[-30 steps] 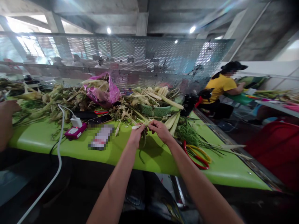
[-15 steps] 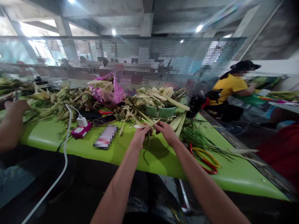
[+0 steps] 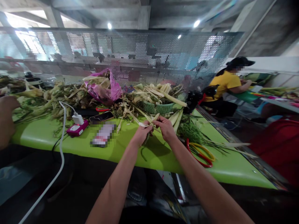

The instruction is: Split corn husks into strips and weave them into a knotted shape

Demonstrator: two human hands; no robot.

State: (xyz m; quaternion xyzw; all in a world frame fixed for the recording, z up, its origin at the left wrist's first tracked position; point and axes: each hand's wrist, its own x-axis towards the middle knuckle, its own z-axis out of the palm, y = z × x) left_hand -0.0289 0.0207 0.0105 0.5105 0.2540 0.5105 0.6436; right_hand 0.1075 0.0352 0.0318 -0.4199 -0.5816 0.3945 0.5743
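Note:
Over the green tabletop (image 3: 112,155), my left hand (image 3: 140,135) pinches a small bundle of pale green leaf strips (image 3: 151,120). My right hand (image 3: 166,129) grips the same bundle from the other side, its fingertips almost meeting those of the left. White ends of the strips stick out beyond my left fingers, and a thin dark strand hangs below. What lies between the fingers is partly hidden. Just behind my hands stands a green plastic basket (image 3: 158,109) heaped with cut pale stalks (image 3: 161,92). Feathery green leaves (image 3: 190,132) lie to the right.
Red and yellow looped handles (image 3: 201,155) rest at the right. On the left are a phone (image 3: 103,135), a purple power socket (image 3: 77,128) with a white cable, a pink bag (image 3: 114,90) and heaped leaves. A co-worker's hand (image 3: 7,109) shows at the far left; a perforated metal screen (image 3: 121,62) stands behind.
The whole view has shifted slightly. My two hands stay together on the leaf strips, with the strips now folded differently between the fingers. The co-worker's arm has moved toward the left edge.

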